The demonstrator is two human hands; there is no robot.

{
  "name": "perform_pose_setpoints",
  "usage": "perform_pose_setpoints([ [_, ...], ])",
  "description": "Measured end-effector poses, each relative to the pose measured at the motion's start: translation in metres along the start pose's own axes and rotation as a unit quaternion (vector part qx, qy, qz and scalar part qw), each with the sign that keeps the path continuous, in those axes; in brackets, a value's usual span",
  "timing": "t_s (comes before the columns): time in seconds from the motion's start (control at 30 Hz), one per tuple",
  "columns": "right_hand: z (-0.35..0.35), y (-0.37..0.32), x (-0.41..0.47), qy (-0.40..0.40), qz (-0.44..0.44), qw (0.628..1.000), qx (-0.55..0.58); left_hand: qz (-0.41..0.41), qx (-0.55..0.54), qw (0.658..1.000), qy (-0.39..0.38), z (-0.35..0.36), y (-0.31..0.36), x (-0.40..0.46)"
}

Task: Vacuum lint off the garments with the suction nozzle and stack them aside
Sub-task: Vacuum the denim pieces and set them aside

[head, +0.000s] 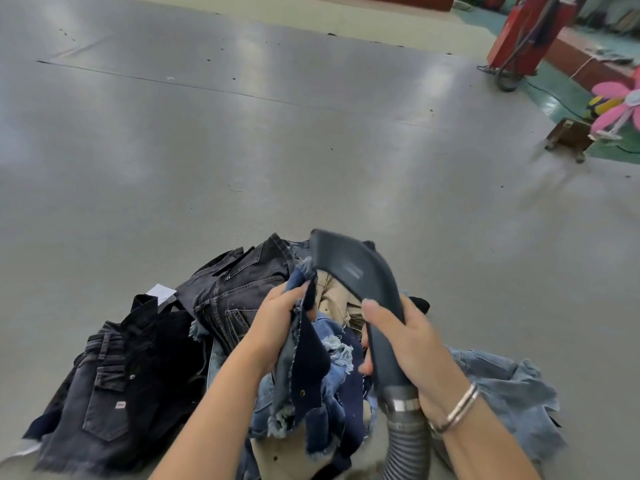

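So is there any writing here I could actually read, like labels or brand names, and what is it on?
None can be read.
Suction nozzle: faint embossed marking, too blurred.
Black denim garment: small pale pocket tag, too small.
White paper tag beside the pile: no print can be made out.

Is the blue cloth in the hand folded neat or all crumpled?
Crumpled. The blue garment hangs bunched from the left hand, its frayed edges dangling unevenly.

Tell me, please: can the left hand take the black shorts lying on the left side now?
Probably not yet. The left hand already grips a dark blue denim piece, so its fingers are occupied. The black shorts lie uncovered beside that forearm, otherwise unobstructed.
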State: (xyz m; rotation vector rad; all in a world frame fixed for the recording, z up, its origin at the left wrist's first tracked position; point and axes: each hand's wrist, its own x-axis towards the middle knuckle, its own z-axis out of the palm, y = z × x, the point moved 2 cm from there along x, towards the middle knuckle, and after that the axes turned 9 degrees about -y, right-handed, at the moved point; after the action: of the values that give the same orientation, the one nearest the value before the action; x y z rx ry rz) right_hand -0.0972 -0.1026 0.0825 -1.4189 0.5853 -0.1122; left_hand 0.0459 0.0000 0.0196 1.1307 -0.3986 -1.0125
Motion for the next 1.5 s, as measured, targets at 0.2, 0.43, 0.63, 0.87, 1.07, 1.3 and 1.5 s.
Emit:
perform_pose_setpoints([
  [0.2, -0.009, 0.003, 0.0, 0.07, -0.05, 0.995, 0.042, 0.018, -0.092, 0.983, 0.156, -0.01, 0.004, 0.004],
  [0.43, 0.019, 0.019, 0.004, 0.066, -0.064, 0.99, 0.106, 0.107, -0.133, 0.969, 0.178, 0.012, 0.016, 0.001],
  [0.63, 0.029, 0.029, 0.013, 0.092, -0.064, 0.985, 0.128, 0.072, -0.299, 0.947, 0.089, 0.038, 0.018, -0.005],
  [0.87, 0.008, 0.02, 0.019, 0.148, -0.045, 0.968, 0.198, 0.109, -0.022, 0.973, 0.202, 0.008, 0.032, -0.006],
  [1.07, 0.007, 0.019, 0.016, 0.128, -0.046, 0.969, 0.207, 0.164, 0.379, 0.883, 0.224, 0.024, 0.027, -0.03],
  [1.3, 0.013, 0.017, 0.013, 0.085, -0.056, 0.974, 0.204, 0.006, 0.076, 0.997, 0.032, 0.055, 0.01, -0.028],
  [1.5, 0.01, 0.018, 0.018, 0.093, -0.06, 0.972, 0.206, 0.091, 0.163, 0.964, 0.187, 0.052, 0.0, -0.024],
])
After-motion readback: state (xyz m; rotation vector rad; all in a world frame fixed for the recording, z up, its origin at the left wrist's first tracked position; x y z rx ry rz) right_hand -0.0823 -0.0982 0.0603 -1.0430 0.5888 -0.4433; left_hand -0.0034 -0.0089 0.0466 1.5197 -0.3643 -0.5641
